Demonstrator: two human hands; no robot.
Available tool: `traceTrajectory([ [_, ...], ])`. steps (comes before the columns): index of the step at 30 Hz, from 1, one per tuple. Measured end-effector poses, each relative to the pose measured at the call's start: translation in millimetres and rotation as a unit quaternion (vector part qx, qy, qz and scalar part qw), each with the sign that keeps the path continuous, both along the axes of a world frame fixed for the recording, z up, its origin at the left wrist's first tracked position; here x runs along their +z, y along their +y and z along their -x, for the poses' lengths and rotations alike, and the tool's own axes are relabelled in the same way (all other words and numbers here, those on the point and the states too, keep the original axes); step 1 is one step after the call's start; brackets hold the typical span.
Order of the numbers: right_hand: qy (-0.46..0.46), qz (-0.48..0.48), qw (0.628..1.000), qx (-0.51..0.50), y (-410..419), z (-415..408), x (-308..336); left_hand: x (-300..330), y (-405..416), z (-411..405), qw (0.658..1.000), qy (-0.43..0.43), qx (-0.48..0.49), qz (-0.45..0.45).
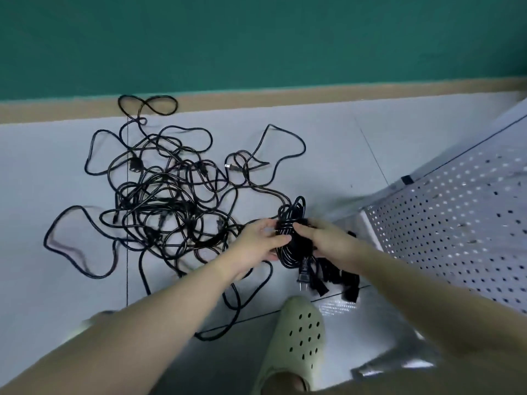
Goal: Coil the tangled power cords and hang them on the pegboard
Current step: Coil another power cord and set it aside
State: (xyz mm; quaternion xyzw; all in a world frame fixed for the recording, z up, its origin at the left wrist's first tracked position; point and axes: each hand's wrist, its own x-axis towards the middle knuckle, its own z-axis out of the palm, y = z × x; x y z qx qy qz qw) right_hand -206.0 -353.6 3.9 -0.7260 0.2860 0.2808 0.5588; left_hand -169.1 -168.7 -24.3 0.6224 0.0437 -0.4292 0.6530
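Nearest the camera, a pale green perforated foam clog (299, 334) stands on the light grey tiled floor (328, 143), toe pointing away, between two bare forearms that reach forward. Just beyond the toe, both hands meet on a black power cord wound into a narrow oval coil (291, 235), held above the floor. The left hand (258, 242) has its fingers curled against the left side of the coil, thumb on the near side, gripping the bundled loops at their middle. The right hand (323, 238) closes its fingers round the right side of the same coil. A black two-pin plug (303, 273) hangs from the lower end of the coil, its prongs pointing down toward the clog. Beside it, under the right wrist, lie several black strap-like pieces (342, 277); what they are is too blurred to tell. A strand runs from the coil's top back to the left into a large tangle of black power cords (165, 201), which sprawls over the floor's left-centre, its farthest loop touching the tan skirting strip (285, 94) at the foot of the green wall (256, 38). At the right edge, a white perforated metal pegboard (462, 223) slants across the floor.
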Motion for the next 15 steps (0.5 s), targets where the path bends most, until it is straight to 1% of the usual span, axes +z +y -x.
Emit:
traceTrajectory([
  [3, 0.012, -0.003, 1.000, -0.004, -4.0, 10.1, -37.8, -39.8, -6.4, 9.7, 1.000, 0.011, -0.014, -0.020],
  [6, 0.011, 0.003, 1.000, 0.003, -9.4, 14.7, -66.8, -64.6, -10.6, 15.4, 0.999, 0.022, -0.017, -0.037],
  [9, 0.002, 0.059, 0.998, 0.029, -5.9, 14.7, -76.7, -85.8, -10.1, 16.8, 0.999, 0.032, -0.003, -0.031],
  [15, -0.020, 0.112, 0.993, 0.015, 4.1, 21.2, -86.7, -107.5, -4.1, 13.6, 0.999, 0.016, -0.017, -0.041],
])
